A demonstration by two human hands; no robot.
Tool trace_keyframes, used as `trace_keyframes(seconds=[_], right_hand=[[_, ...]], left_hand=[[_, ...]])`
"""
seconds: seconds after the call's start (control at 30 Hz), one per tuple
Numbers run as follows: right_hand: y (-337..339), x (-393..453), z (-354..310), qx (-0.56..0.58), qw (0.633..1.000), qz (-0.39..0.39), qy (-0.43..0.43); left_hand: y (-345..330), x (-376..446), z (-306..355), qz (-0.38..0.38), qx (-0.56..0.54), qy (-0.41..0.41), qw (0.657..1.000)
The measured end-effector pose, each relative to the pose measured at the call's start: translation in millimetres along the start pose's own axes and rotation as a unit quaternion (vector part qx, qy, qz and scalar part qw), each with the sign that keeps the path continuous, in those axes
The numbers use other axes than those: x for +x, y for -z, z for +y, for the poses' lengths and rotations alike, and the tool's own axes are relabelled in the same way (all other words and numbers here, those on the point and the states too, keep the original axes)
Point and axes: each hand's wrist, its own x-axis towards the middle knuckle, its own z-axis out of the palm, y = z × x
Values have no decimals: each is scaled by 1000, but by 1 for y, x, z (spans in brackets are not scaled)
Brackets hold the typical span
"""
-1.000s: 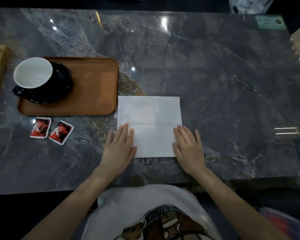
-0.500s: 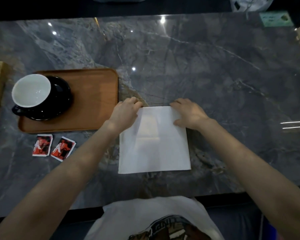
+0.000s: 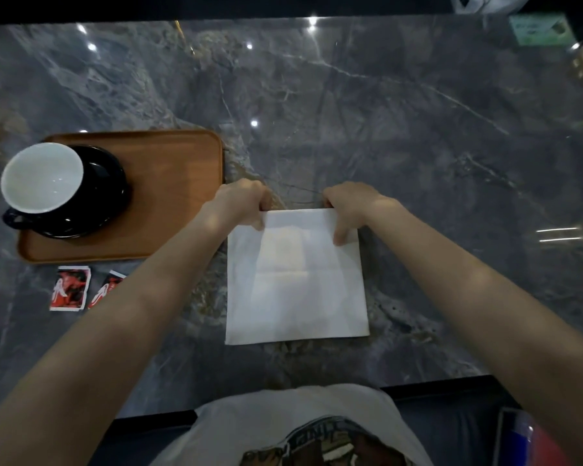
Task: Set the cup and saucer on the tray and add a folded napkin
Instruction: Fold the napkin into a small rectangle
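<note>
Table: grey marble top (image 3: pixel 401 136) fills the frame.
Tray: wooden tray (image 3: pixel 169 196), left of centre.
Napkin: white napkin (image 3: pixel 296 280), flat at centre.
Cup and saucer: black cup (image 3: pixel 42 178) on saucer (image 3: pixel 105 183), tray's left end.
Hands: left hand (image 3: pixel 241 203) and right hand (image 3: pixel 349 210) pinch the napkin's far corners.
Packets: two red packets (image 3: pixel 69 289) below the tray.

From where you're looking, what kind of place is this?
Probably a cafe or a home coffee corner: a wooden serving tray carrying a cup on a black saucer, and two red packets on a polished marble table.
</note>
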Motion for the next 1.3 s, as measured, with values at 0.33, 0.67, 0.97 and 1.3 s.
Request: trace_keyframes(seconds=[0.33, 0.67, 0.97, 1.3], right_hand=[[-13, -20, -13, -132, 987, 85, 17], [-48, -71, -7, -123, 935, 317, 96], [-83, -107, -13, -107, 918, 358, 136], [-162, -126, -20, -120, 925, 346, 104]], left_hand=[[-20, -28, -4, 98, 96, -45, 990], [-22, -92, 3, 165, 65, -122, 977], [-59, -133, -1, 272, 53, -218, 936], [-120, -157, 0, 234, 97, -224, 941]])
